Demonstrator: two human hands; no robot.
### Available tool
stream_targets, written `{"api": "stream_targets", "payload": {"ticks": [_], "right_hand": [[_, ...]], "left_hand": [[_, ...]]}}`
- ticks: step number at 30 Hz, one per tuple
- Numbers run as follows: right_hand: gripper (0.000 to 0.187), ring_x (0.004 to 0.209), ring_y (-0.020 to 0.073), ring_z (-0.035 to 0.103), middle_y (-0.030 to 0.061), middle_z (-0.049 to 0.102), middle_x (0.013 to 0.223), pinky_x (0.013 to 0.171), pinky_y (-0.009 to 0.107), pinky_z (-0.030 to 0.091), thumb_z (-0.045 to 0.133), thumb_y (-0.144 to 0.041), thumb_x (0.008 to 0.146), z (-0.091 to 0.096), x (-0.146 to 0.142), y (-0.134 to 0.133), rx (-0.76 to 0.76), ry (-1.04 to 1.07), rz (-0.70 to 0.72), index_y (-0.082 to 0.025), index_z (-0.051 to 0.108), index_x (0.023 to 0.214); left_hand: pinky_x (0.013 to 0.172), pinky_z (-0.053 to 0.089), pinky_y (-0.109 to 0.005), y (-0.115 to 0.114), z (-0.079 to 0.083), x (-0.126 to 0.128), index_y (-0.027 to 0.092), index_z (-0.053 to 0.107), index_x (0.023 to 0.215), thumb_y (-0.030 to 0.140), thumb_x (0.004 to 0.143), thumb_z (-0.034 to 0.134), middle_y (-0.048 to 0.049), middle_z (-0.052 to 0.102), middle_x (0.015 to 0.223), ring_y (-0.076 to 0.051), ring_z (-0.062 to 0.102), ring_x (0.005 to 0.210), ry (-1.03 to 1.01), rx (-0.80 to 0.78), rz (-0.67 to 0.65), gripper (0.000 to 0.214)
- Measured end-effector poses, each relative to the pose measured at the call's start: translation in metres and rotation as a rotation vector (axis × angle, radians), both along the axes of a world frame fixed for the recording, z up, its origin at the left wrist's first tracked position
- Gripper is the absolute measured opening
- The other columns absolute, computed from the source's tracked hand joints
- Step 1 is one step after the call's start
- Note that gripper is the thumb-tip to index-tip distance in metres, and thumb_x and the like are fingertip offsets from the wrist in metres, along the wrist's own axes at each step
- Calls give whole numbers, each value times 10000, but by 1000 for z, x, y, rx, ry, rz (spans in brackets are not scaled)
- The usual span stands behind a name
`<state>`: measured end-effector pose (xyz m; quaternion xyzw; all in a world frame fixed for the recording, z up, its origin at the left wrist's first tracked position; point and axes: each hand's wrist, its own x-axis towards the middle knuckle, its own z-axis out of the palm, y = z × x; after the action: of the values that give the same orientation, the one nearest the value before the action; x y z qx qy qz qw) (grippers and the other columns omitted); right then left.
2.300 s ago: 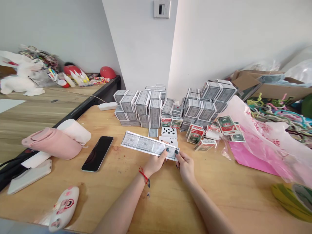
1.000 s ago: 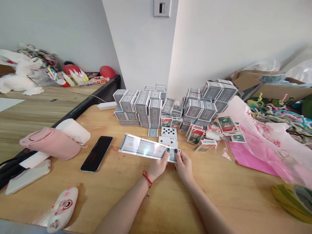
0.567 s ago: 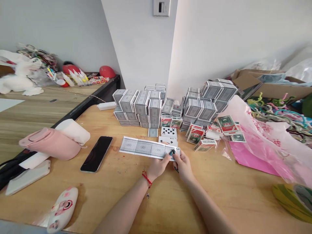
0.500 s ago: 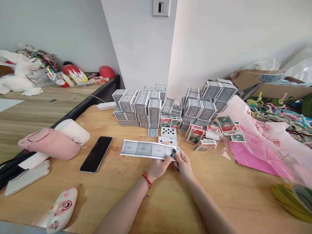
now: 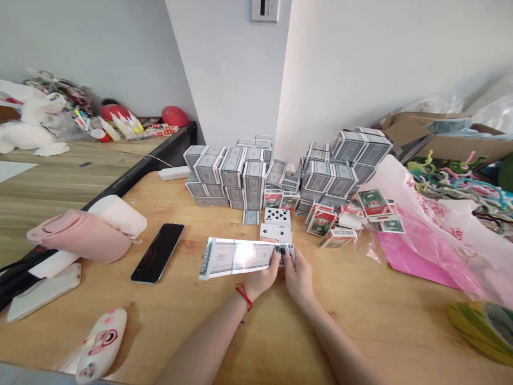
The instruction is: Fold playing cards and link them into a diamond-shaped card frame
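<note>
A strip of joined playing cards (image 5: 240, 258), patterned backs up, stretches leftward from my hands, its far-left end folded up. My left hand (image 5: 262, 279) pinches the strip near its right end, thumb on top. My right hand (image 5: 297, 275) grips the same end, where a card corner with a 3 shows; the fingers beneath are hidden. Just beyond the hands lie a two of spades card (image 5: 274, 232) and, above it, another spade card (image 5: 277, 216). A face-down card (image 5: 250, 217) rests to their left.
Blocks built from cards (image 5: 224, 174) stand at the back, with more card blocks (image 5: 328, 176) to the right. Red-green card boxes (image 5: 321, 222) lie near pink plastic (image 5: 404, 214). At left are a phone (image 5: 158, 253) and a pink roll (image 5: 86, 238); yellow tape (image 5: 473, 326) sits at right.
The strip's left end has swung nearer to me and folded up, and its surface now catches glare. Both hands have shifted slightly, still holding the right end.
</note>
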<state>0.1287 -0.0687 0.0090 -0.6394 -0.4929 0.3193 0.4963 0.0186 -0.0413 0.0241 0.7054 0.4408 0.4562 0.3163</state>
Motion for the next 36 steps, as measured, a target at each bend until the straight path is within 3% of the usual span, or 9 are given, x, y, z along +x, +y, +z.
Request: {"api": "stream_targets", "payload": {"ticks": [3,6,13,16,20,26,31,36], "right_hand": [[350,480,143,450,14,529,536,459,239,299,370,-460,832,-2,2,-1,-25,-152,-72,-194,467,625],[369,425,123,400,-9,484,474,429,232,265,396,-484,815,-1,5,1,-34,-56,-78,-193,471,601],[295,303,71,209,-84,337,344,343,199,218,463,-444,797,6,1,7,-165,985,163,-198,474,635],[275,314,58,195,-85,304,342,342,178,215,531,-369,753,7,-5,5,-249,1186,306,-192,436,565],[378,309,58,192,-69,306,359,316,175,177,447,-493,782,10,-9,1,-320,1186,449,-189,440,558],[506,301,69,214,-69,339,398,289,184,177,343,-681,750,17,-6,0,-359,1109,411,-200,478,674],[600,289,58,215,-64,286,379,271,186,185,257,-721,744,13,-6,0,-416,1077,458,-195,390,487],[605,271,54,227,-64,282,352,269,188,223,281,-700,753,14,-7,0,-417,1056,401,-194,366,433]], "left_hand": [[853,463,-348,-2,1,1,197,491,984,271,843,409,-60,613,935,-174,591,894,37,34,-5,180],[882,447,-352,-2,1,1,198,493,983,267,839,418,-66,607,965,-180,578,933,9,0,-9,176],[851,461,-308,1,-1,5,223,494,1028,321,831,431,-50,586,1067,-169,564,983,-344,-321,34,229],[874,437,-295,0,1,6,221,509,1028,338,825,448,-32,599,1037,-160,563,969,-371,-369,22,243],[876,425,-286,-3,2,7,229,532,1005,366,804,483,-20,628,981,-161,574,945,-369,-420,10,248],[814,455,-304,-3,-3,8,217,569,930,394,791,493,-33,658,906,-180,601,876,-356,-513,25,238],[818,450,-285,-3,-3,6,223,541,957,353,806,477,-24,628,923,-153,585,858,-334,-447,14,210],[829,444,-288,-3,0,7,204,471,1022,321,820,457,-32,582,944,-147,561,876,-351,-388,-5,233]]}}
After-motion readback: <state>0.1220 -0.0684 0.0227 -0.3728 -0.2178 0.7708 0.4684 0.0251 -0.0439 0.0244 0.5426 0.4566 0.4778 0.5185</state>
